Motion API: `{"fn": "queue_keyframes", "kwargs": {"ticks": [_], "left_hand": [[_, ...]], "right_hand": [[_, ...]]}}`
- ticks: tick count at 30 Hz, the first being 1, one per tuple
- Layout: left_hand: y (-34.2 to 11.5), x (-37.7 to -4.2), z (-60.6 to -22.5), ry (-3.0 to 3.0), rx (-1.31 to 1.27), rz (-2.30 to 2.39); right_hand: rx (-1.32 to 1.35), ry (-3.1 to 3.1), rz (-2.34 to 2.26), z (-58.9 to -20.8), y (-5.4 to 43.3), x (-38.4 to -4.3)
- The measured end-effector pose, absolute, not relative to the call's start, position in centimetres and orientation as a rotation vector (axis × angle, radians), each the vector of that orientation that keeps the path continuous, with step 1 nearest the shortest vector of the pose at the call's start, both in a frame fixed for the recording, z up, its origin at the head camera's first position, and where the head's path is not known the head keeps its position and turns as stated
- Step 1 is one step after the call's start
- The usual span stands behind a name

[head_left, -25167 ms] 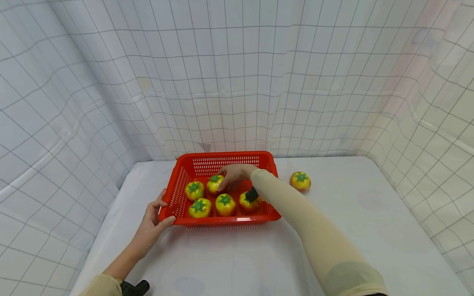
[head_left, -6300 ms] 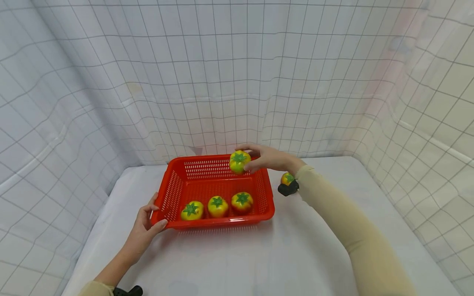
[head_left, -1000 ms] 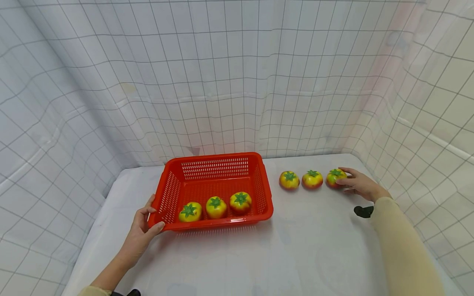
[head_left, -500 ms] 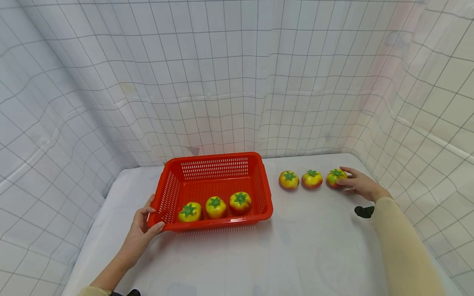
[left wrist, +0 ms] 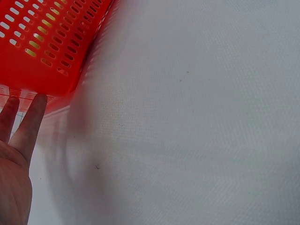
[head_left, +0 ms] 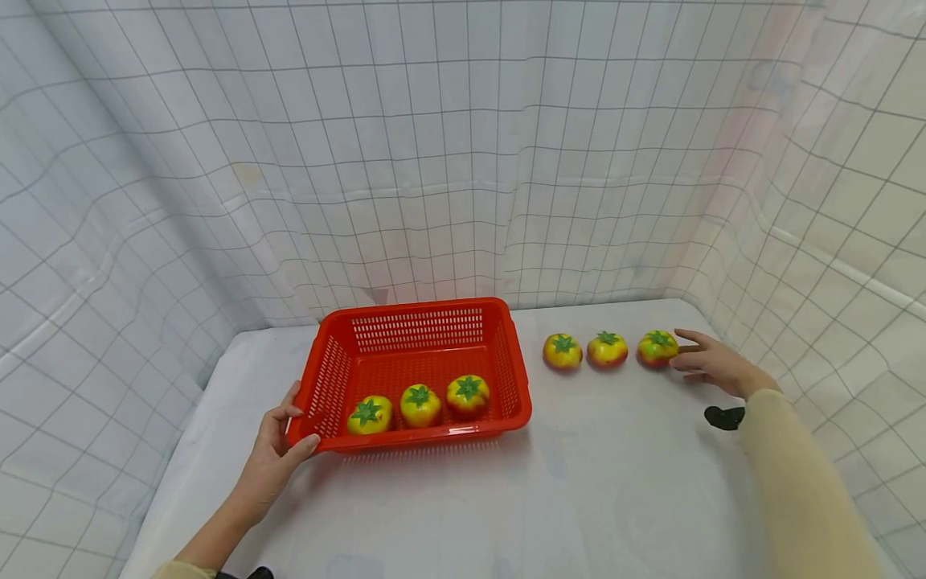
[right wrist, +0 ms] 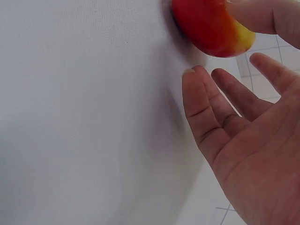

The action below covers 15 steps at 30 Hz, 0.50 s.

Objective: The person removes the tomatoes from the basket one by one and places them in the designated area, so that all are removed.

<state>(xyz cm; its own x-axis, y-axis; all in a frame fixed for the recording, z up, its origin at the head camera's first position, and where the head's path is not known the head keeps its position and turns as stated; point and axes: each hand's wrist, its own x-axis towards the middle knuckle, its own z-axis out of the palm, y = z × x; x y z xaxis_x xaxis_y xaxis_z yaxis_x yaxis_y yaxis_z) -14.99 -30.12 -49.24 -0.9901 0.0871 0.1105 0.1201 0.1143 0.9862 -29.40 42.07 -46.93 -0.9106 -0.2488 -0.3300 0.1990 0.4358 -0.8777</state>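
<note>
A red plastic basket (head_left: 463, 430) sits on the white table with three yellow-red tomatoes with star-shaped green tops along its front side, the rightmost tomato (head_left: 468, 396) among them. My left hand (head_left: 269, 466) holds the basket's front left corner, thumb on the rim and fingers against the side; the left wrist view shows the fingertips (left wrist: 40, 101) at the red wall. To the right, three more tomatoes stand in a row at the back. Beside the end tomato (head_left: 657, 349), my right hand (head_left: 712, 364) has loosely spread fingers, and the right wrist view shows its thumb overlapping that tomato (right wrist: 206, 28).
The row's other two are the left tomato (head_left: 563, 352) and the middle tomato (head_left: 608, 350), standing between the basket and the end one. White cloth walls (head_left: 434, 201) with a grid pattern enclose the white table (head_left: 579, 490) at the back and sides.
Several tomatoes left the basket's back row; two joined the one standing on the table. In the last half second my right hand's fingers let go and drew slightly right. My left hand stays at the corner.
</note>
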Motion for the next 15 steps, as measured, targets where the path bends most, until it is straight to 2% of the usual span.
{"fn": "queue_keyframes", "kwargs": {"ticks": [15], "left_hand": [[-30.1, -15.0, -49.2, -2.346, -0.214, -2.045]], "right_hand": [[-0.064, 2.375, -1.504, -44.7, 44.1, -28.1]]}}
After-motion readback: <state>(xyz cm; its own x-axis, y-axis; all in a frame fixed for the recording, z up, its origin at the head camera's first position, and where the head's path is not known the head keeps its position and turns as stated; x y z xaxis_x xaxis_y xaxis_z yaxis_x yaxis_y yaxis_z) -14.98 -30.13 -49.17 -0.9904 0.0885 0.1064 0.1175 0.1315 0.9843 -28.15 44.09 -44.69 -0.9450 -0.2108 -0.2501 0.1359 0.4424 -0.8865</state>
